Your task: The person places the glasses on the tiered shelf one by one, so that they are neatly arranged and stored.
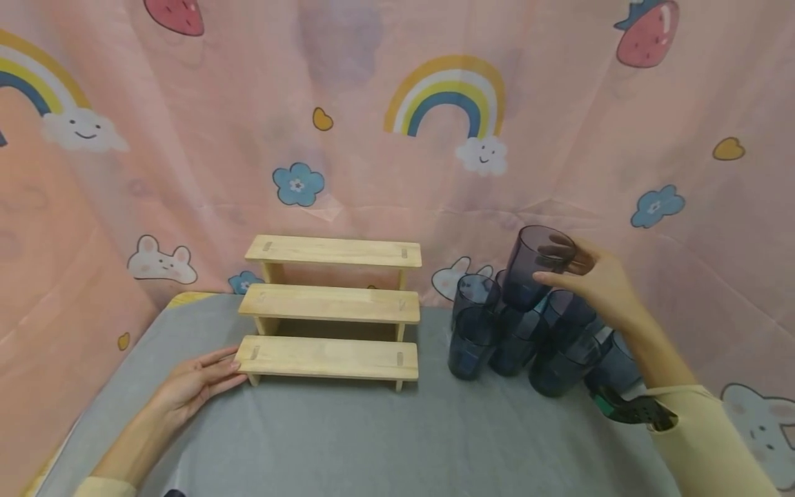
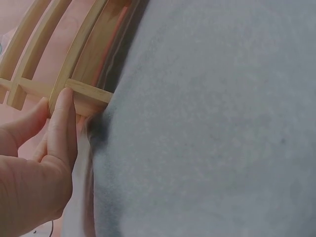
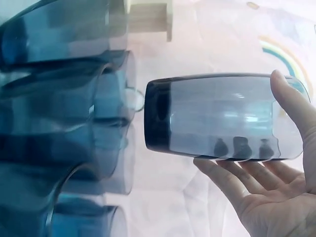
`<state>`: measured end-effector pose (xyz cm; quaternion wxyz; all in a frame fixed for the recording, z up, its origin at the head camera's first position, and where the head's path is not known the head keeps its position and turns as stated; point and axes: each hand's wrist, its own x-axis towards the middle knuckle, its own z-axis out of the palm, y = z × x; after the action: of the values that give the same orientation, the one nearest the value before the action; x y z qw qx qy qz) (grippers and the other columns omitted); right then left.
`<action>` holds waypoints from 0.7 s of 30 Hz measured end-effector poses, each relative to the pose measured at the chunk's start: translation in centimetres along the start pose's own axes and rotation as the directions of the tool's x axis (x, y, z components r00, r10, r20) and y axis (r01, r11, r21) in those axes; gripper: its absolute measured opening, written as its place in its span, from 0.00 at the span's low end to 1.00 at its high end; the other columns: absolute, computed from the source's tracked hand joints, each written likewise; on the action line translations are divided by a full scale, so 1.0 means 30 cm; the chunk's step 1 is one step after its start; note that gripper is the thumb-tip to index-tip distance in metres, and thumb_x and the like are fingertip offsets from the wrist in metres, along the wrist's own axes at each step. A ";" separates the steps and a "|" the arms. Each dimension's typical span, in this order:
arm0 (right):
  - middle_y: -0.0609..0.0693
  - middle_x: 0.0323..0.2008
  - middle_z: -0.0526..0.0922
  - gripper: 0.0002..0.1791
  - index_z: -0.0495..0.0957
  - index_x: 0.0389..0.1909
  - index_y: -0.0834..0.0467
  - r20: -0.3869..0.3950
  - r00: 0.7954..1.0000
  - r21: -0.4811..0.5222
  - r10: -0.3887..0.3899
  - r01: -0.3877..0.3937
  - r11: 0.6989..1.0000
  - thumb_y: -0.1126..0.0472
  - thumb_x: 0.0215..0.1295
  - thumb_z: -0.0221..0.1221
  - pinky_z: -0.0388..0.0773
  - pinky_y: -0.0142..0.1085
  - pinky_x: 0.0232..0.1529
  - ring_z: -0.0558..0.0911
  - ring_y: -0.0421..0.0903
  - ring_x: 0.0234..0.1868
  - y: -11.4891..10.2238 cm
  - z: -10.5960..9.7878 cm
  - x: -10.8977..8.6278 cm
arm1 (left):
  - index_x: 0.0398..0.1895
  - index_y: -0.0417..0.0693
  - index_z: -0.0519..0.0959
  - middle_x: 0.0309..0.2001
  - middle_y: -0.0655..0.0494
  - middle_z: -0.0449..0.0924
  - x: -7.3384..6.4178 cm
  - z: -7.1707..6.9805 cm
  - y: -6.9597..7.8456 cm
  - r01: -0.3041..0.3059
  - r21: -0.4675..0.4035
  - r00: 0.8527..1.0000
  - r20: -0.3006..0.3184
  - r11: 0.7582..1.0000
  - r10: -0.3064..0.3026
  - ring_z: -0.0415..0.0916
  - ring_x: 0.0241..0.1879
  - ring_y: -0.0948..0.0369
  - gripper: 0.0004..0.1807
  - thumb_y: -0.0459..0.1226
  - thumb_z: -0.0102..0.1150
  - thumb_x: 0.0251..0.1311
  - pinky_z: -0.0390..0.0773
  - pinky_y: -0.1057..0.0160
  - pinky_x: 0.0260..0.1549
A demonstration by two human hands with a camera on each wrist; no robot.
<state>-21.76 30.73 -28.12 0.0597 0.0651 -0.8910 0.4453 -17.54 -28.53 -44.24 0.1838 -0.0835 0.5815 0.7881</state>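
Note:
On the right, my right hand [image 1: 599, 283] grips a tinted clear drinking glass [image 1: 524, 273], thumb on one side and fingers on the other. The right wrist view shows this glass [image 3: 217, 116] raised apart from several similar dark blue glasses [image 1: 472, 345] grouped below it. A three-tier wooden step rack [image 1: 329, 304] stands left of the glasses. At the left end of its lowest board, my left hand [image 1: 186, 386] pinches the edge between thumb and fingers; in the left wrist view the fingertips [image 2: 64, 98] lie against the wood.
A grey cloth [image 1: 373, 442] covers the table. Pink printed fabric [image 1: 373, 200] hangs close behind the rack and glasses and along the sides. A small dark object [image 1: 174, 493] shows at the bottom edge of the head view.

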 end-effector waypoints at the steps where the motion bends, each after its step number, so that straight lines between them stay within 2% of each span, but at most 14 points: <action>1: 0.57 0.65 0.71 0.43 0.59 0.75 0.48 0.001 1.000 0.001 -0.004 0.004 1.000 0.48 0.62 0.68 0.60 0.65 0.68 0.65 0.58 0.69 -0.008 0.004 0.004 | 0.75 0.29 0.40 0.51 0.54 0.74 0.000 -0.001 0.000 -0.001 -0.004 1.000 0.004 1.000 0.001 0.80 0.47 0.62 0.44 0.25 0.57 0.66 0.78 0.56 0.58; 5: 0.56 0.65 0.72 0.42 0.60 0.74 0.46 0.006 1.000 0.004 -0.020 0.020 1.000 0.48 0.61 0.68 0.59 0.66 0.68 0.64 0.58 0.70 -0.044 0.019 0.020 | 0.75 0.29 0.39 0.46 0.59 0.76 0.001 -0.004 0.001 -0.004 -0.016 1.000 0.018 1.000 0.004 0.80 0.47 0.62 0.44 0.25 0.57 0.65 0.78 0.56 0.58; 9: 0.56 0.64 0.72 0.41 0.61 0.73 0.49 0.014 0.999 0.003 -0.053 0.053 0.999 0.49 0.62 0.68 0.60 0.67 0.67 0.65 0.59 0.69 -0.086 0.042 0.040 | 0.75 0.29 0.40 0.49 0.56 0.75 0.005 -0.004 -0.001 -0.009 -0.022 1.000 0.015 1.000 0.009 0.80 0.47 0.62 0.44 0.25 0.57 0.65 0.77 0.56 0.58; 13: 0.56 0.64 0.73 0.41 0.62 0.73 0.51 0.031 0.994 0.020 -0.102 0.102 0.995 0.52 0.61 0.68 0.64 0.64 0.66 0.69 0.58 0.67 -0.125 0.081 0.066 | 0.75 0.29 0.41 0.52 0.53 0.73 0.007 -0.001 -0.006 -0.012 -0.023 1.000 -0.003 1.000 0.012 0.80 0.47 0.61 0.43 0.25 0.57 0.66 0.77 0.55 0.58; 21: 0.54 0.61 0.76 0.39 0.67 0.70 0.51 0.051 0.982 0.090 -0.180 0.175 0.980 0.52 0.59 0.70 0.65 0.59 0.68 0.72 0.55 0.65 -0.210 0.172 0.126 | 0.75 0.29 0.40 0.46 0.59 0.76 0.006 -0.003 -0.008 -0.010 -0.040 1.000 0.005 0.999 0.010 0.81 0.47 0.61 0.43 0.25 0.56 0.66 0.78 0.56 0.58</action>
<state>-24.67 22.61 -25.63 0.0701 0.1599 -0.8632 0.4737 -17.63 -28.53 -44.54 0.1796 -0.0821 0.5655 0.8008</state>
